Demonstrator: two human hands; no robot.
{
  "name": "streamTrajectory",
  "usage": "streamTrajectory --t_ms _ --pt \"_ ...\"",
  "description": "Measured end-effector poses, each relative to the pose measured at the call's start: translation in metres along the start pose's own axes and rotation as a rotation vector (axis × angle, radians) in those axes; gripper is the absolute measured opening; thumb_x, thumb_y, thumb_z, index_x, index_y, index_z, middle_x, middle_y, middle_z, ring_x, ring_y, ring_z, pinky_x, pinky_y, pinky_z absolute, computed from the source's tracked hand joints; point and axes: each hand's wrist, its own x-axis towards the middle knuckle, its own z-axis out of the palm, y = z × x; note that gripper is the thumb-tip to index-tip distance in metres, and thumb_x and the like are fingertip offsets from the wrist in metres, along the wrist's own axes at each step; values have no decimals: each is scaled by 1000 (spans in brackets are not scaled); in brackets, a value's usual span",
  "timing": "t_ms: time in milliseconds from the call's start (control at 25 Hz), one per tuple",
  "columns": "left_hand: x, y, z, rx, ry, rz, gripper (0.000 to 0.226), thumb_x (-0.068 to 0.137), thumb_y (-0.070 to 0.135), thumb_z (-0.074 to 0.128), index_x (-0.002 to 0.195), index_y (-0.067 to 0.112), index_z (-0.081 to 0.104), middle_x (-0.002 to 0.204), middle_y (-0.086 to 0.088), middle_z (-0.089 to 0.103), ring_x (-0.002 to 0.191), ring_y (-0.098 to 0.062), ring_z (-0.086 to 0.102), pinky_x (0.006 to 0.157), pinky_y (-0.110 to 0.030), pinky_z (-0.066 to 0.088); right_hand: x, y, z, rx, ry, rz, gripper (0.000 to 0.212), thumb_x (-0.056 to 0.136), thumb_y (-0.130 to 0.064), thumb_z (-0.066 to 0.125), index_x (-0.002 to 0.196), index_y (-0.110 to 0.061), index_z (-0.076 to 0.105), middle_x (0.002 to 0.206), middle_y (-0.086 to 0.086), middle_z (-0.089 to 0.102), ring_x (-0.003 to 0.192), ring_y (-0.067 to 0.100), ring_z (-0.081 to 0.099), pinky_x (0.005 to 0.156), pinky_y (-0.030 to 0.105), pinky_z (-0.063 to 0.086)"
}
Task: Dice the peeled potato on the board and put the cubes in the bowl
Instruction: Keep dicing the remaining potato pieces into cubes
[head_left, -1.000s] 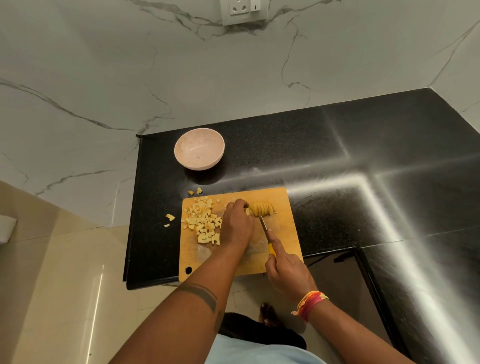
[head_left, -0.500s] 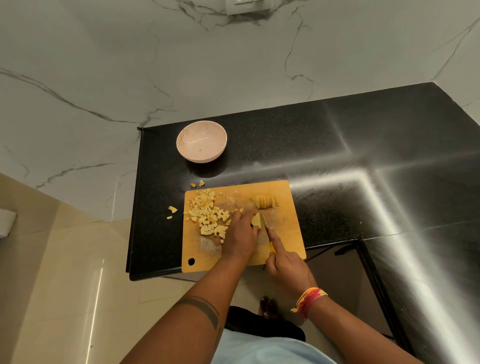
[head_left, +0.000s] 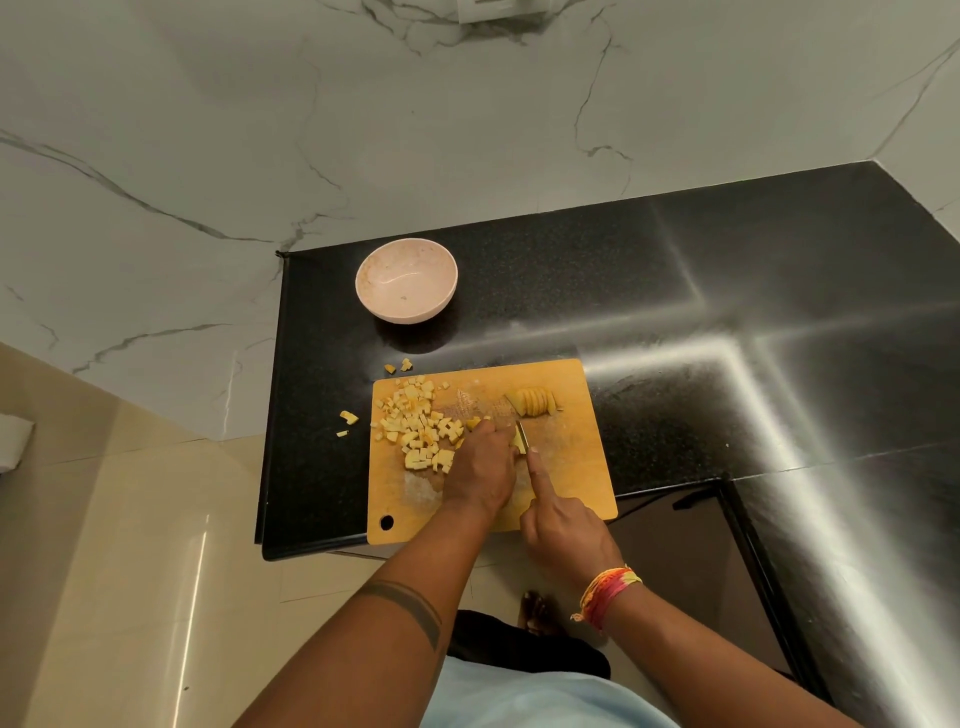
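A wooden cutting board (head_left: 571, 457) lies at the near edge of the black counter. A heap of potato cubes (head_left: 421, 426) covers its left part. A fanned stack of potato slices (head_left: 535, 402) sits near the board's far edge. My left hand (head_left: 480, 470) holds a small potato piece (head_left: 518, 442) down at the board's middle. My right hand (head_left: 563, 525) grips a knife (head_left: 522, 435), forefinger stretched along its back, with the blade against that piece. The handle is hidden in my palm. A pale pink bowl (head_left: 406, 280) stands behind the board, with no cubes in it.
A few stray cubes (head_left: 400, 366) lie on the black counter (head_left: 727, 312) beyond the board's far left corner, and stray potato bits (head_left: 349, 418) lie to its left. The counter ends at the left, with tiled floor (head_left: 130, 571) below. A marble wall (head_left: 363, 130) rises behind.
My left hand left the sliced stack and drew one piece toward the board's middle. The knife followed and its blade now sits against that piece.
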Motion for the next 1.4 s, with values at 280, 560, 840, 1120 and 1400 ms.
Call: streamTrajectory --t_ms 280,560,840,1120,1400 --pt "-6 1 2 -62 12 25 35 105 18 49 139 16 58 128 -6 55 116 -24 55 92 -32 46 -2 -2 -4 -74 -2 6 76 103 -27 34 161 -31 -14 65 -5 46 52 12 44 46 31 26" --pt "-5 0 5 -50 -1 5 30 105 20 48 129 16 64 120 -8 55 105 -26 58 83 -35 49 13 -1 2 -114 -20 -12 72 104 -30 31 160 -30 -16 85 10 64 65 28 57 59 36 42" --pt "-2 0 8 13 6 14 35 104 22 47 135 11 59 129 -8 53 116 -23 55 93 -30 47 4 7 7 -124 -36 -37 78 105 -29 32 157 -28 -25 74 1 54 54 18 48 54 33 39" --pt "-3 1 10 41 17 11 38 106 24 46 140 11 54 139 -8 48 127 -23 50 99 -30 44 -27 20 15 -174 -57 -13 84 100 -25 35 156 -26 -28 77 3 62 55 19 51 53 34 41" --pt "-6 -1 5 -27 17 6 38 105 20 49 142 14 55 137 -6 51 127 -22 50 101 -29 43 -36 18 8 -82 -37 -4 81 100 -26 35 158 -33 -21 69 -3 58 54 16 51 53 36 41"
